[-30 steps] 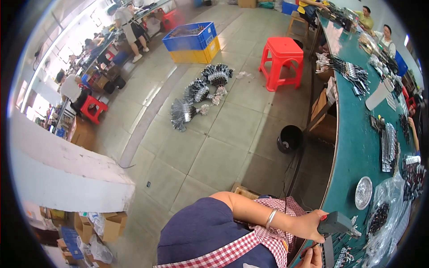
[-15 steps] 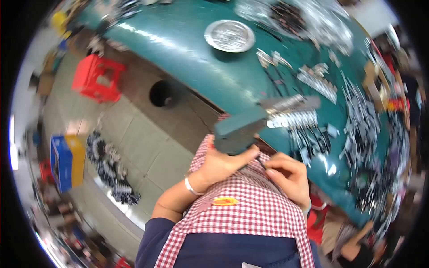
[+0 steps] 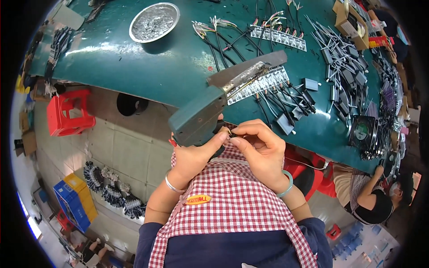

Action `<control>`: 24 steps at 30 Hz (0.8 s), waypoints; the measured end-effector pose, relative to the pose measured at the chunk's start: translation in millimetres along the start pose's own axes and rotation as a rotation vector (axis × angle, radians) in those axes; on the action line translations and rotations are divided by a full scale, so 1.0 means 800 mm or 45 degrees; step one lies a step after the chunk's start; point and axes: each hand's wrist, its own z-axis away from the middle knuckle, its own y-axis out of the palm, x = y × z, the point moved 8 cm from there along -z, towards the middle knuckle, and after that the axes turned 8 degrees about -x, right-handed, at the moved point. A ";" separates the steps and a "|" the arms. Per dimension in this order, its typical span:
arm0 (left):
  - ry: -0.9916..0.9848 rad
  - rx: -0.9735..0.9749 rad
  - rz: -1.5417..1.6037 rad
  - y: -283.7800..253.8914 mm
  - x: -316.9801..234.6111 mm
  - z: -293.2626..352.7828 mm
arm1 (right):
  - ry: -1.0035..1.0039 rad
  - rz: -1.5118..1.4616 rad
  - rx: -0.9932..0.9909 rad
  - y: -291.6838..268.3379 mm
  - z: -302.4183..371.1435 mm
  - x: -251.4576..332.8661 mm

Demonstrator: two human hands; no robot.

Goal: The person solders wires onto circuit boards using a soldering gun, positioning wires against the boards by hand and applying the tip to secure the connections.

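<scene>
My left hand (image 3: 194, 154) is wrapped round a dark green gun-shaped tool (image 3: 199, 117), which looks like a soldering gun. Its metal barrel points away to the upper right, over the bench edge. The grip is mostly hidden by the body and my fingers. My right hand (image 3: 262, 149) pinches something small and dark at my left thumb tip, too covered to name. Just past the barrel lies a strip of circuit boards (image 3: 261, 85) with black cables and small grey boxes attached. A second board strip (image 3: 286, 38) with stripped cable ends lies farther back.
On the green bench (image 3: 120, 62) a metal bowl (image 3: 154, 23) holds shiny scraps. Grey adapters with cables (image 3: 344, 76) heap at right near a black fan (image 3: 363, 130). Below stand a red stool (image 3: 71, 111) and a black bin (image 3: 132, 105). A co-worker (image 3: 373, 201) sits at right.
My view has shifted, so bench items sit differently in it. The tool and both hands now appear farther left and sharper. My right fingers have closed in against my left thumb.
</scene>
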 end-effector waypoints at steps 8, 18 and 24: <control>-0.085 0.022 0.083 0.002 0.011 -0.006 | 0.225 -0.184 -0.038 -0.002 -0.001 -0.019; 0.069 -0.018 -0.117 0.005 -0.003 -0.014 | -0.283 0.320 -0.013 -0.003 -0.010 0.014; 0.029 -0.043 -0.047 0.001 0.010 -0.017 | -0.198 0.312 -0.013 -0.004 -0.016 0.009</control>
